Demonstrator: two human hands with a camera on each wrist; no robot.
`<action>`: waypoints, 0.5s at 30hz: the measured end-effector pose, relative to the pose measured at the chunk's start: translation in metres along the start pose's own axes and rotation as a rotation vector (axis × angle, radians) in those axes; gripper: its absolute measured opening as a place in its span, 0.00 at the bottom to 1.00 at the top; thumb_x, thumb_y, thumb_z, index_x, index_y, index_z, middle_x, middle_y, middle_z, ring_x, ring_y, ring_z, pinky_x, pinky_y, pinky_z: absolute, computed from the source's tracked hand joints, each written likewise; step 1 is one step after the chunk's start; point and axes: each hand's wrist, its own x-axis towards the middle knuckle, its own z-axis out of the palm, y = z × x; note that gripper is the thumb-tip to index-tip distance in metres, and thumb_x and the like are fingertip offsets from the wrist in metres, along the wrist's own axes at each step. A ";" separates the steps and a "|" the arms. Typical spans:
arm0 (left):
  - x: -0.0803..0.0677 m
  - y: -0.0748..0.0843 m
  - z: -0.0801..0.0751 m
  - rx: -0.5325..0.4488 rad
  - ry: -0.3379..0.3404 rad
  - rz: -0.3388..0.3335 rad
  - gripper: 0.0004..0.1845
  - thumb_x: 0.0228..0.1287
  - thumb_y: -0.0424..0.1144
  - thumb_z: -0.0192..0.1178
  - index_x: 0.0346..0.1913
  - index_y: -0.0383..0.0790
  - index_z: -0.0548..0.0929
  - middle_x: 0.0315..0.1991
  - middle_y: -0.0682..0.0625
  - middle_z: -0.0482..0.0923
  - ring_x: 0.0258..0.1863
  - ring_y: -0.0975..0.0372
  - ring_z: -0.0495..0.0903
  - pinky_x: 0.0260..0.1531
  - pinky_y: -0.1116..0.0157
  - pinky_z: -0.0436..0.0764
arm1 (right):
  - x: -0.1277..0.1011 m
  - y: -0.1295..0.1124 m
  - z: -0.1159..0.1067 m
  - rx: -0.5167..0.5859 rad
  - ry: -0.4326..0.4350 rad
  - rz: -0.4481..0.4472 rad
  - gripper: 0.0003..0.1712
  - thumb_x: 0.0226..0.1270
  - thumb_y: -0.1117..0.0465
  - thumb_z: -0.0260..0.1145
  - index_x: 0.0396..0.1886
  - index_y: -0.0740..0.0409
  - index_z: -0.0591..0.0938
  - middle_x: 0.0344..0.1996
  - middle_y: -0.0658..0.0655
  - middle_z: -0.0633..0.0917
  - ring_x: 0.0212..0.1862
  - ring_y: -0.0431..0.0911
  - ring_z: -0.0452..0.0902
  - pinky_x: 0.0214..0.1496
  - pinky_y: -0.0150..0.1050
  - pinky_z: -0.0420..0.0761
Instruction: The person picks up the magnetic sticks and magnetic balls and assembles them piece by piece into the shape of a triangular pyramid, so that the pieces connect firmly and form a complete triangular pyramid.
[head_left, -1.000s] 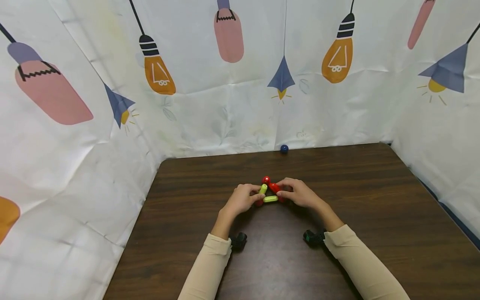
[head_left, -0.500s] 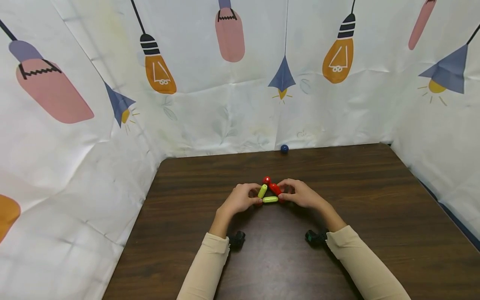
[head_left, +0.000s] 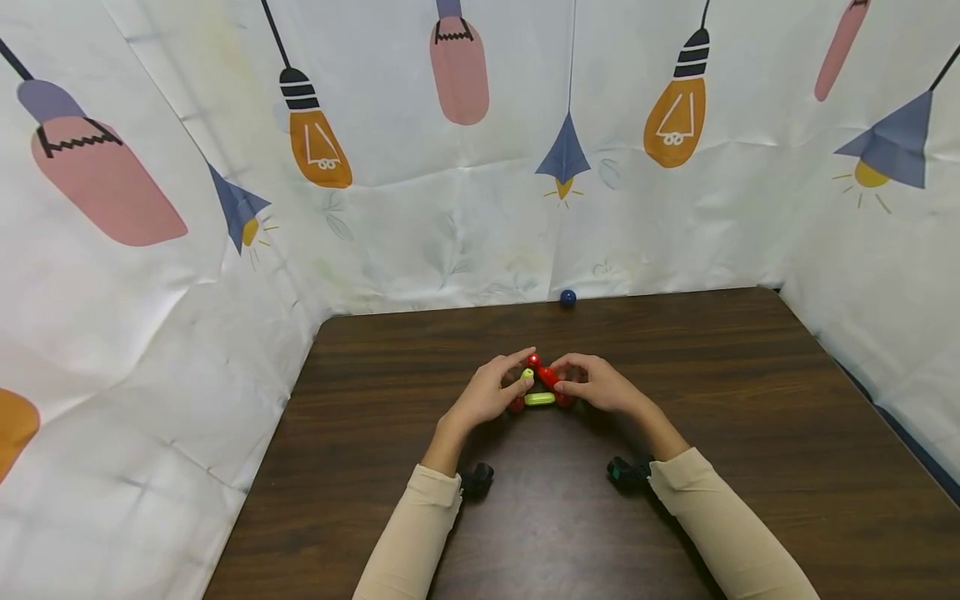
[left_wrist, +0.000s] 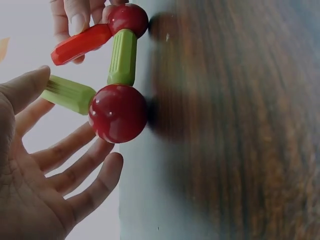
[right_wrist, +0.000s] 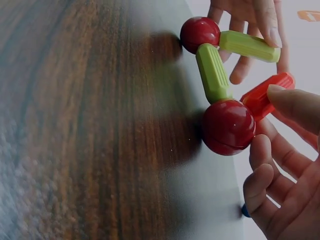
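Observation:
Two dark red balls, the left one [left_wrist: 118, 114] and the right one [right_wrist: 228, 127], are joined by a lime-green magnetic building rod [head_left: 539, 399] close over the tabletop. Another lime-green rod [left_wrist: 67, 95] rises from the left ball, its free end between the thumb and index finger of my left hand [head_left: 487, 392]. That index finger stretches forward to a small red piece [head_left: 533, 360] at the top of the shape. A red rod [right_wrist: 264, 97] slants up from the right ball; my right hand [head_left: 596, 385] pinches it, thumb on its side, other fingers loosely curled.
A dark blue ball [head_left: 567, 297] lies at the back edge of the brown wooden table [head_left: 375, 500]. White cloth [head_left: 465, 217] printed with lamps hangs behind and at both sides. Each wrist carries a black camera, the left one [head_left: 477, 481] and the right one [head_left: 624, 474].
My left thumb has moved from near the left ball up onto the lime-green rod, and the left index finger has reached forward to the small red piece. My right hand stays at the red rod.

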 end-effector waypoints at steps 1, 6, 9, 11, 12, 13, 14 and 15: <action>0.000 0.000 0.000 -0.002 0.001 0.000 0.29 0.76 0.50 0.59 0.77 0.61 0.67 0.61 0.48 0.79 0.55 0.54 0.81 0.54 0.52 0.82 | 0.000 0.000 0.000 -0.002 0.001 0.005 0.15 0.71 0.56 0.70 0.54 0.54 0.84 0.41 0.56 0.84 0.36 0.46 0.78 0.36 0.38 0.80; 0.000 0.001 0.001 -0.014 -0.007 -0.008 0.28 0.76 0.48 0.59 0.75 0.63 0.69 0.61 0.51 0.80 0.50 0.58 0.81 0.48 0.57 0.82 | 0.002 0.001 0.002 -0.005 0.002 0.026 0.14 0.72 0.57 0.69 0.54 0.52 0.84 0.40 0.55 0.84 0.36 0.47 0.77 0.34 0.38 0.80; -0.001 0.001 0.001 -0.028 -0.012 -0.009 0.28 0.76 0.47 0.60 0.75 0.63 0.69 0.61 0.51 0.80 0.49 0.57 0.82 0.44 0.60 0.83 | 0.002 0.002 0.003 -0.007 0.003 0.027 0.14 0.72 0.56 0.69 0.54 0.52 0.84 0.40 0.55 0.84 0.35 0.47 0.77 0.33 0.38 0.79; -0.001 0.000 0.001 -0.039 -0.012 -0.008 0.28 0.75 0.47 0.60 0.75 0.61 0.70 0.60 0.50 0.81 0.49 0.56 0.82 0.42 0.60 0.83 | 0.002 0.002 0.003 -0.010 0.005 0.027 0.14 0.72 0.57 0.69 0.54 0.52 0.84 0.39 0.54 0.84 0.35 0.47 0.77 0.33 0.38 0.79; -0.001 0.000 0.001 -0.044 -0.009 -0.012 0.28 0.75 0.47 0.61 0.75 0.61 0.70 0.60 0.50 0.82 0.49 0.57 0.83 0.42 0.60 0.83 | 0.002 0.002 0.003 -0.010 0.006 0.026 0.14 0.72 0.57 0.69 0.54 0.52 0.84 0.39 0.54 0.84 0.35 0.47 0.77 0.33 0.38 0.80; -0.001 0.000 0.000 -0.050 -0.004 -0.017 0.27 0.75 0.47 0.61 0.74 0.60 0.72 0.59 0.50 0.82 0.49 0.57 0.83 0.42 0.60 0.83 | 0.002 0.002 0.004 -0.010 0.006 0.026 0.14 0.72 0.57 0.69 0.54 0.52 0.84 0.39 0.54 0.84 0.35 0.47 0.77 0.33 0.38 0.80; -0.002 0.000 0.000 -0.060 0.002 -0.022 0.26 0.75 0.48 0.61 0.73 0.58 0.73 0.57 0.50 0.83 0.48 0.57 0.84 0.43 0.60 0.83 | 0.001 0.002 0.004 -0.009 0.006 0.025 0.14 0.72 0.57 0.69 0.54 0.53 0.84 0.39 0.54 0.84 0.35 0.47 0.77 0.33 0.38 0.80; -0.002 0.000 0.000 -0.070 0.009 -0.028 0.24 0.74 0.48 0.62 0.71 0.56 0.75 0.55 0.50 0.84 0.47 0.57 0.84 0.43 0.60 0.84 | 0.001 0.002 0.004 -0.007 0.006 0.026 0.14 0.72 0.57 0.69 0.54 0.52 0.84 0.39 0.54 0.84 0.35 0.47 0.77 0.33 0.38 0.80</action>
